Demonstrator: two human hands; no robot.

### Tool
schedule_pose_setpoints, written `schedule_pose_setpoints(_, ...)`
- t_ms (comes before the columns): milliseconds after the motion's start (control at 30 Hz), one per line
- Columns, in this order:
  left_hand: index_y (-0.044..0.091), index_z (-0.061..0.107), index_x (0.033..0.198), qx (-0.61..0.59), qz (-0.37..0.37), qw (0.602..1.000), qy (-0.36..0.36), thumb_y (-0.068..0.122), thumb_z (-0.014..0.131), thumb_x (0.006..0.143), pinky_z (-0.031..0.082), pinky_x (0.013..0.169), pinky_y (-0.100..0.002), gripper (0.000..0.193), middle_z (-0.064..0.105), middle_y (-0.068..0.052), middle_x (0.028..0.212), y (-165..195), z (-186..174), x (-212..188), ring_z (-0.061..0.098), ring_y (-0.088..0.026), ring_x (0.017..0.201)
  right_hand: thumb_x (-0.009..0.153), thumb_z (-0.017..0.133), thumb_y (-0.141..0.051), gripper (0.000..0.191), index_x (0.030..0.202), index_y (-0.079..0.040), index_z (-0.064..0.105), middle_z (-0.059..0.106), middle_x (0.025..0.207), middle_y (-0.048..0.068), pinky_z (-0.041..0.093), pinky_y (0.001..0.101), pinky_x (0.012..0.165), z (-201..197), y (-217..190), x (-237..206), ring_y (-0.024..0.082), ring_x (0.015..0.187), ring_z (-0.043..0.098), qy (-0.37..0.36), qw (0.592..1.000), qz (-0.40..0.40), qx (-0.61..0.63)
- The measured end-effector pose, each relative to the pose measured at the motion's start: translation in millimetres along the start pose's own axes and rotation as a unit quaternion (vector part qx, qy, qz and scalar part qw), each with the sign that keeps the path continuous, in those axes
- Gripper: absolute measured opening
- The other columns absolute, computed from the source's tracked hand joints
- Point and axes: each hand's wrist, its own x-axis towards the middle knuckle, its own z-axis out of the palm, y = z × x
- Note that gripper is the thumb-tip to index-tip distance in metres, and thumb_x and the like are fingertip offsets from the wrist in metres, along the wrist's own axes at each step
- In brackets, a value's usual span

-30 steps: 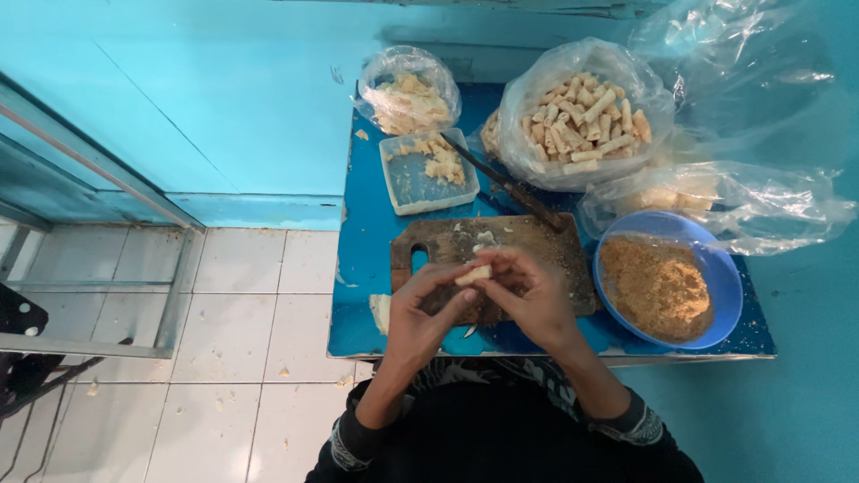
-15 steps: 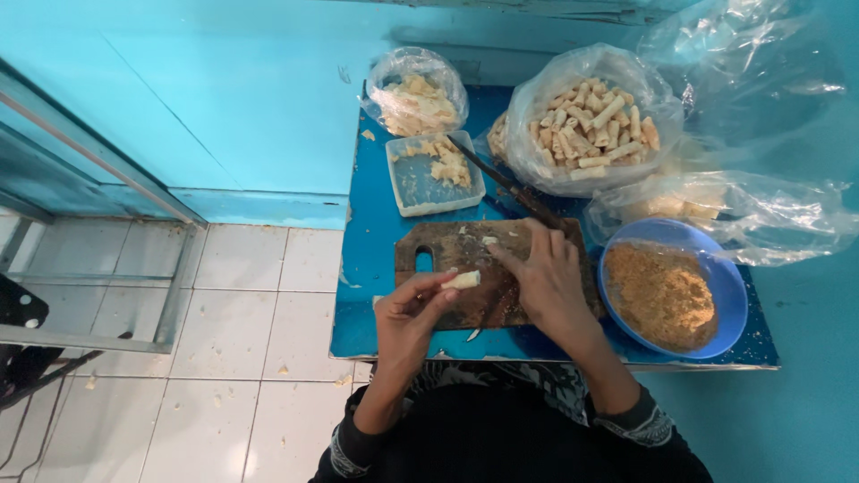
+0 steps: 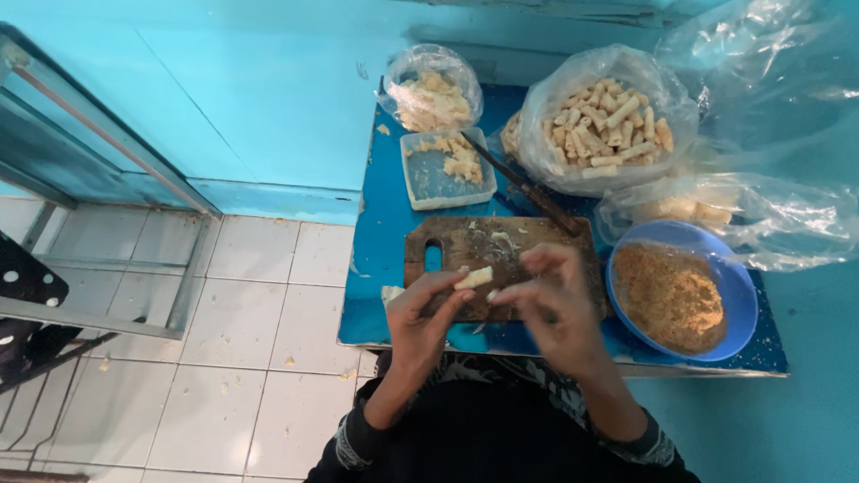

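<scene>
My left hand (image 3: 420,313) pinches a small pale food roll (image 3: 473,278) over the front of a dark wooden cutting board (image 3: 501,246). Just to the right, my right hand (image 3: 550,304) hovers blurred with its fingers bent toward the roll; whether it touches the roll is unclear, and I see nothing held in it. Both hands are above the near edge of a small blue table (image 3: 380,224).
A blue bowl of brown crumbs (image 3: 676,295) sits at the right. Behind stand a clear bag of pale rolls (image 3: 608,121), a smaller bag of pieces (image 3: 434,89), a square plastic tray (image 3: 443,174) and a knife (image 3: 523,183). White tiled floor (image 3: 242,340) lies left.
One second ago both hands held the roll together. The right hand then reached out over the board and has now come back close to the roll in my left hand.
</scene>
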Motion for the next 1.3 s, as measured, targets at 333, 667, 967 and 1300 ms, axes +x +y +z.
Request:
schedule_pose_setpoints(333, -0.004, 0.070, 0.114, 0.185, 0.290, 0.939, 0.011, -0.004, 0.080, 0.087, 0.061, 0.096, -0.041, 0.029, 0.073, -0.016, 0.109, 15, 13, 4, 0.075, -0.031, 0.103, 0.085, 0.063, 0.009, 0.027, 0.103, -0.009, 0.073, 0.049, 0.131, 0.010, 0.039, 0.0380, 0.114, 11, 10, -9, 0.024, 0.134, 0.049, -0.041, 0.980, 0.086, 0.177)
schedule_pose_setpoints(667, -0.004, 0.072, 0.113, 0.193, 0.267, 0.943, 0.039, -0.005, 0.080, 0.086, 0.062, 0.090, -0.036, 0.027, 0.075, -0.018, 0.108, 6, 11, 2, 0.076, -0.028, 0.103, 0.080, 0.065, 0.006, 0.031, 0.109, -0.006, 0.073, 0.054, 0.125, 0.011, 0.044, 0.0446, 0.099, 20, -11, -2, 0.027, 0.112, 0.056, -0.020, 0.983, 0.033, -0.177)
schedule_pose_setpoints(967, -0.003, 0.074, 0.112, 0.043, 0.071, 0.997, 0.012, -0.003, 0.079, 0.087, 0.062, 0.078, -0.028, 0.025, 0.077, -0.016, 0.106, -8, 8, -10, 0.078, -0.023, 0.092, 0.096, 0.061, -0.006, 0.031, 0.126, -0.002, 0.068, 0.053, 0.134, 0.003, 0.060, 0.0306, 0.091, 23, 23, -2, 0.015, 0.115, 0.065, -0.018, 0.903, 0.228, 0.363)
schedule_pose_setpoints(1300, -0.003, 0.071, 0.109, 0.105, 0.167, 0.980, 0.009, -0.003, 0.081, 0.087, 0.064, 0.080, -0.029, 0.024, 0.076, -0.016, 0.107, -8, 15, -9, 0.078, -0.025, 0.098, 0.086, 0.079, -0.009, 0.026, 0.111, -0.002, 0.074, 0.064, 0.122, 0.009, 0.054, 0.0340, 0.096, 26, 22, -3, 0.022, 0.116, 0.066, 0.052, 0.995, 0.054, 0.070)
